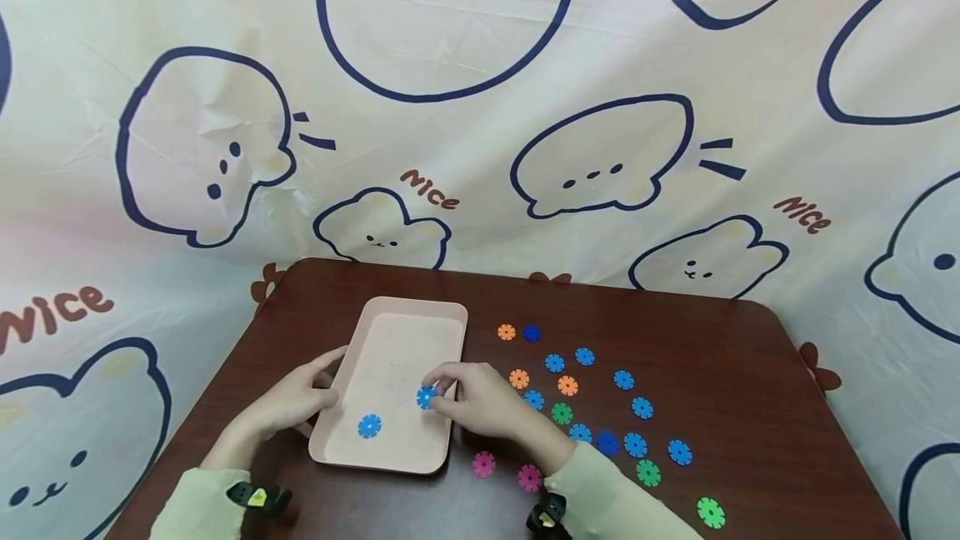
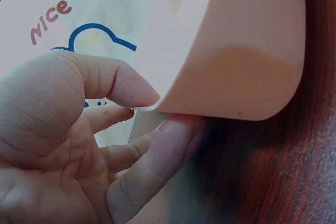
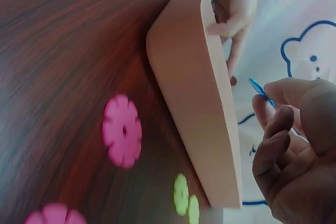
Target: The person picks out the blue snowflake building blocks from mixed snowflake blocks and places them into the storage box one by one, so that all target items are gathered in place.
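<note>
A pale pink rectangular tray (image 1: 397,340) lies on the table. My left hand (image 1: 300,394) holds its left edge, with the thumb at the rim and a finger under it in the left wrist view (image 2: 79,129). Between thumb and fingertips, my right hand (image 1: 480,398) pinches a light blue notched plastic disc (image 1: 426,397) above the tray's right half. That blue disc (image 3: 261,91) shows edge-on in the right wrist view, higher than the tray's wall (image 3: 194,87). Another light blue disc (image 1: 369,426) lies flat inside the tray near its front.
Right of the tray, several similar discs are scattered: light blue (image 1: 623,380), dark blue (image 1: 607,442), orange (image 1: 567,386), green (image 1: 648,472) and pink (image 1: 483,463). The dark brown table (image 1: 720,373) ends at a cartoon-printed curtain (image 1: 480,148) behind.
</note>
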The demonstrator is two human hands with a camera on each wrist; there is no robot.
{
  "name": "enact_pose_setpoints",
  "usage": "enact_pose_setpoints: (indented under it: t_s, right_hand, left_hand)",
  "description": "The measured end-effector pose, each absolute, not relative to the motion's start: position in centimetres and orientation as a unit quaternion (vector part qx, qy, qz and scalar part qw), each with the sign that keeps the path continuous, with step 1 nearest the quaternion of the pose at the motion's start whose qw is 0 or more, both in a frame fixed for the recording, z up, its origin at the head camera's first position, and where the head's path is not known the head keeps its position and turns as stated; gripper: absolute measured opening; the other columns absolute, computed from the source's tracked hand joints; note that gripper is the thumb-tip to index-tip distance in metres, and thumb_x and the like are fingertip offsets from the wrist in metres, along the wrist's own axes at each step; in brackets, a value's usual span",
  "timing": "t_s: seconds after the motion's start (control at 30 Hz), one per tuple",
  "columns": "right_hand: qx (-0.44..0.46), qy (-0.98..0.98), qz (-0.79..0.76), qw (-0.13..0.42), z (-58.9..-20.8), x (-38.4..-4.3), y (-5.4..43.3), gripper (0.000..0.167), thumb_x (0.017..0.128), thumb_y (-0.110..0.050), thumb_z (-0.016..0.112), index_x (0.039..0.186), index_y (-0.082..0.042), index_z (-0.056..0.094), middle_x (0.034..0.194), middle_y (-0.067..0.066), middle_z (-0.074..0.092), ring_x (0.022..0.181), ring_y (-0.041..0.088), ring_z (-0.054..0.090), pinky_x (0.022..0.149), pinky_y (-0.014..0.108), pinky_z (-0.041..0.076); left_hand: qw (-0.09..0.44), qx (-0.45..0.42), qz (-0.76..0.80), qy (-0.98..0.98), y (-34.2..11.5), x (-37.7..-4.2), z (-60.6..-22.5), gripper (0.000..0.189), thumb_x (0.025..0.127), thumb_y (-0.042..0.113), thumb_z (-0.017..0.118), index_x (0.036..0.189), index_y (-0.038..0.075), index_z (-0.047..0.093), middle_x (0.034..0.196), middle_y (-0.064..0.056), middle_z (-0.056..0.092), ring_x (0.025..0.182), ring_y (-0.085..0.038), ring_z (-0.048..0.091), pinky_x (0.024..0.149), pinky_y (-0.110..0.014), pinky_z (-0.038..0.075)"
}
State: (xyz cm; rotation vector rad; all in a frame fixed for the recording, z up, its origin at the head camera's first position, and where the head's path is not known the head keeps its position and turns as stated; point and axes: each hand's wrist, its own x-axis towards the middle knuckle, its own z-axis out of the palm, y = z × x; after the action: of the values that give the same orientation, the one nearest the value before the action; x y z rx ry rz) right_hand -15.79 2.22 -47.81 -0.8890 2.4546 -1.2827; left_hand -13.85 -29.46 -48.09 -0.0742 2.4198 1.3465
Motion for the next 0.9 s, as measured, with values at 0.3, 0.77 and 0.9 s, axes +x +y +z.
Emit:
enact_pose_setpoints:
  t_s: [0.3,0.77,0.9]
  right_hand:
    - [-0.301,0.836,-0.442,0.120,-48.6,-16.3,-1.8,0.017,0.094,-0.018,0.075,0.111,-0.020,0.075,0.087,-0.014,0.064,0.054,0.004,0.051,0.049,0.022,0.047]
    - [-0.268,0.864,-0.407,0.126,-49.8,-16.7,-6.0,0.014,0.090,-0.015,0.076,0.104,-0.018,0.076,0.080,-0.014,0.061,0.070,0.002,0.055,0.063,0.020,0.048]
    - [-0.253,0.877,-0.389,0.122,-50.4,-16.8,-6.5,0.014,0.090,-0.017,0.076,0.104,-0.018,0.076,0.079,-0.014,0.063,0.074,0.001,0.055,0.068,0.020,0.047]
  left_hand:
    - [0.185,-0.026,0.476,0.859,-29.4,-13.8,-48.1,0.078,0.092,0.006,0.061,0.163,0.007,0.028,0.114,-0.022,0.058,0.082,-0.027,0.068,0.057,-0.047,0.062]
    - [0.190,-0.020,0.479,0.857,-29.6,-13.9,-48.2,0.079,0.093,0.006,0.062,0.163,0.006,0.026,0.115,-0.024,0.058,0.083,-0.028,0.069,0.057,-0.048,0.062]
    - [0.189,-0.019,0.479,0.857,-29.6,-14.0,-48.2,0.078,0.093,0.006,0.061,0.163,0.007,0.026,0.115,-0.023,0.058,0.083,-0.028,0.069,0.057,-0.048,0.062]
